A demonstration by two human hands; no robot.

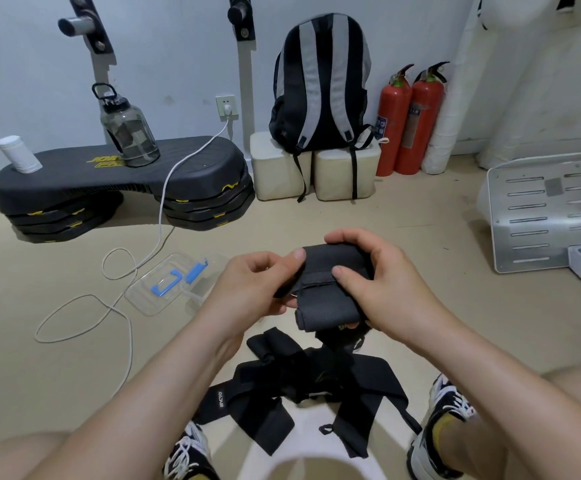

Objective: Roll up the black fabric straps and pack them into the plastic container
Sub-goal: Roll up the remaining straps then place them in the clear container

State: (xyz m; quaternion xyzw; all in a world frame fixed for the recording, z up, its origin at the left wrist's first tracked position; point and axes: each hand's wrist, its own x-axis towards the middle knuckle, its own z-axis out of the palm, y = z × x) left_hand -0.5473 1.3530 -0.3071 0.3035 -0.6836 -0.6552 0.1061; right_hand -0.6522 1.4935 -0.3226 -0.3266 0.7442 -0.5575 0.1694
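Observation:
I hold a black fabric strap [330, 271], partly rolled, in front of me above the floor. My left hand [254, 282] pinches its left edge between thumb and fingers. My right hand [379, 282] wraps the roll from the right, thumb pressing on the seam. A tail of this strap hangs down to a pile of loose black straps [299, 386] spread on the floor between my shoes. The clear plastic container [164, 296] with blue clips lies on the floor to the left of my hands, partly hidden by my left hand.
A white charging cable [122, 299] loops across the floor beside the container. Behind stand a black step platform [192, 178] with a water bottle [128, 129], a backpack [320, 84] on foam blocks, two red fire extinguishers [410, 119], and a metal plate [538, 213] at right.

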